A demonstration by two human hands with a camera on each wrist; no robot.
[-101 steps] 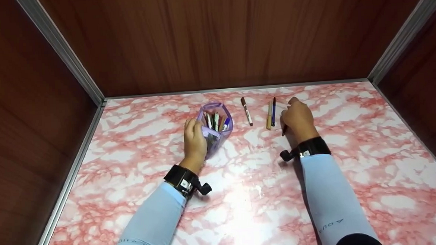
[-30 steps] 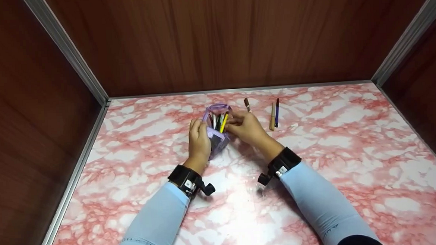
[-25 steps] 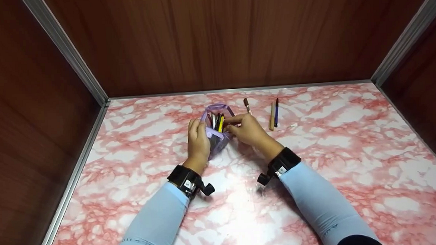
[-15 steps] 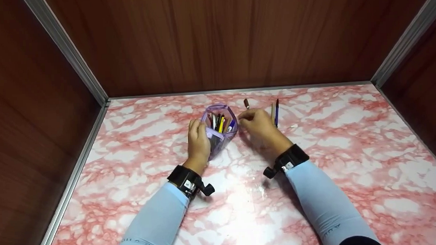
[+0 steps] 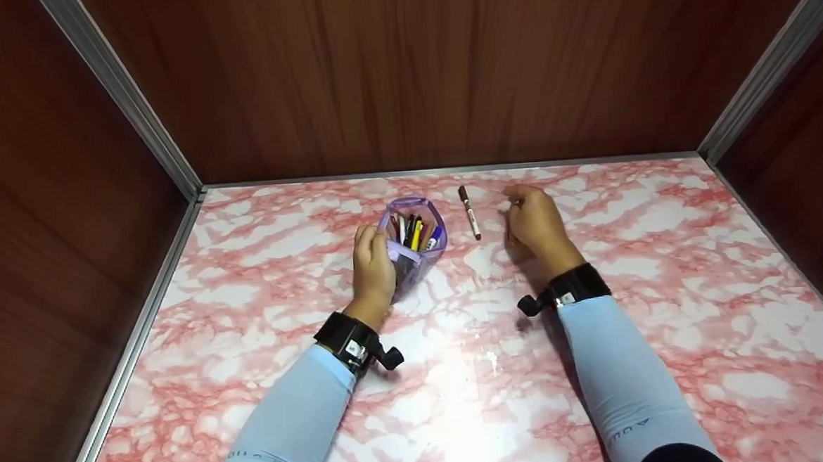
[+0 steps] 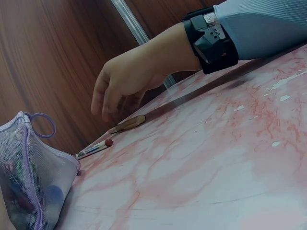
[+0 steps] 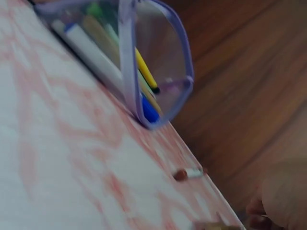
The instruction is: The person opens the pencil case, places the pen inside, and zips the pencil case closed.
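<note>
A purple mesh pencil case (image 5: pixel 422 264) stands tilted with its mouth open, and my left hand (image 5: pixel 372 268) grips its left side. Inside are several pens and markers, among them a yellow pen (image 5: pixel 417 235) and a blue-capped marker (image 5: pixel 434 237). To the right, my right hand (image 5: pixel 539 221) is low over the table with its fingers bent loosely downward. The left wrist view shows a beige pen (image 6: pixel 128 124) lying on the table just below those fingertips. A dark blue pen seen there earlier is hidden by the hand.
A white marker with a brown cap (image 5: pixel 470 214) lies on the table between the case and my right hand. The pink-and-white marbled table (image 5: pixel 455 398) is bounded by dark wooden panels (image 5: pixel 403 76) with metal edging.
My right hand went from a dark pen on the right to the case, where a yellow pen now sits. It then moved back right, over the beige pen. My left hand stayed.
</note>
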